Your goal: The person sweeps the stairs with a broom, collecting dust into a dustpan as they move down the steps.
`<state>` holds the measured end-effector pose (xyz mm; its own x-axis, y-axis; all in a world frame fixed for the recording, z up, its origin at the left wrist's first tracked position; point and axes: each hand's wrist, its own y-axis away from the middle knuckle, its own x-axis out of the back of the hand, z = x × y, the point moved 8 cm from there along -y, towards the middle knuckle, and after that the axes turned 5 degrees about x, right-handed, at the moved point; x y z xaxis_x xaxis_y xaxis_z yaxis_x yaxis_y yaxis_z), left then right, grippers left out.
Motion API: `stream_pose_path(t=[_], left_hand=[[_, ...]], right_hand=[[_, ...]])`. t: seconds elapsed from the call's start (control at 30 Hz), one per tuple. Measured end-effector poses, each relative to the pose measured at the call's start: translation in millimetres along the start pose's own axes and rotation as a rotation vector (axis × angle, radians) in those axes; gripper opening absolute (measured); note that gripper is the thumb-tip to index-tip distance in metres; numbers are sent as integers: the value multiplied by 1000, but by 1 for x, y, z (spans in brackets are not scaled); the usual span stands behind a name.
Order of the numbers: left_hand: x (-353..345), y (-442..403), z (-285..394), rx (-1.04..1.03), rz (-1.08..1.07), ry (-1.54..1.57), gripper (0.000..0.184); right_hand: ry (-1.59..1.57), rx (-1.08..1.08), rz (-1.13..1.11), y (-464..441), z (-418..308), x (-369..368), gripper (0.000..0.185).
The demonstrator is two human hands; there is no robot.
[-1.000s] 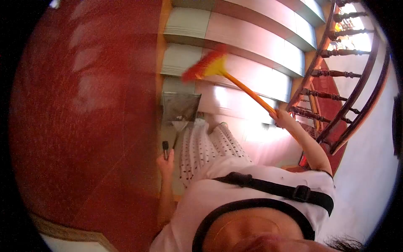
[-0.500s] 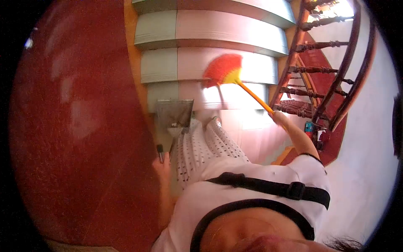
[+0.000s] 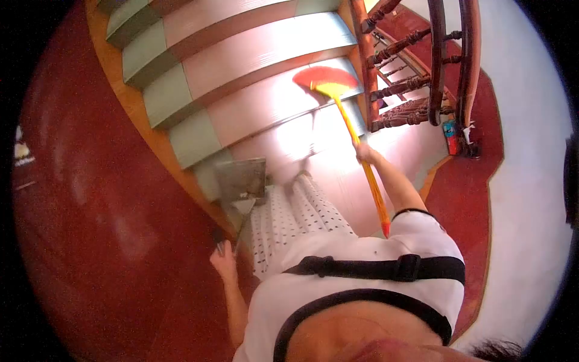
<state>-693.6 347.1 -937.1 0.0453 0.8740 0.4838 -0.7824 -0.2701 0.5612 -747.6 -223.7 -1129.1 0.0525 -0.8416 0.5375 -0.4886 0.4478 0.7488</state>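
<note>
My right hand is wrapped round the orange handle of a broom. Its fan-shaped red and yellow head lies over a stair step, near the railing side. At the lower left, my left hand is closed on the handle of a dustpan. The dustpan's grey metal pan hangs beside my legs, in front of the lower steps, with some debris at its near edge. The pan and the left fingers are slightly blurred.
Pink and grey-green tiled stairs rise ahead. A dark red wall borders them on the left, a turned wooden railing on the right. A blue and red item sits beyond the railing's lower end.
The broom head has swung right toward the railing, and its handle now stands steeper. My view has turned, so stairs and railing appear tilted and further left. Both hands keep their hold.
</note>
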Motion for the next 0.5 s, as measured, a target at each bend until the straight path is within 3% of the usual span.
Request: stream_pose_path(t=[0.07, 0.1, 0.17, 0.23, 0.27, 0.33, 0.47, 0.5], left_hand=[[-2, 11, 12, -6, 8, 10, 27], [0, 11, 17, -17, -7, 6, 27], [3, 7, 12, 46, -24, 108, 27], [11, 2, 22, -19, -17, 62, 27], [14, 0, 28, -70, -2, 12, 27], [17, -1, 36, -51, 8, 2, 27], [10, 5, 45, 37, 23, 86, 27], [16, 5, 46, 26, 8, 89, 28]], right_hand=[[105, -38, -117, 71, 39, -4, 61], [175, -41, -253, 120, 40, 9, 54], [-94, -121, -333, 195, 38, 46, 46], [-73, -37, -303, 209, 23, 72, 46], [-44, 43, -285, 208, 14, 80, 46], [162, 136, -43, 153, -6, 92, 44], [-179, 51, 165, 15, -3, 48, 44], [-189, 84, 53, 10, 0, 12, 47]])
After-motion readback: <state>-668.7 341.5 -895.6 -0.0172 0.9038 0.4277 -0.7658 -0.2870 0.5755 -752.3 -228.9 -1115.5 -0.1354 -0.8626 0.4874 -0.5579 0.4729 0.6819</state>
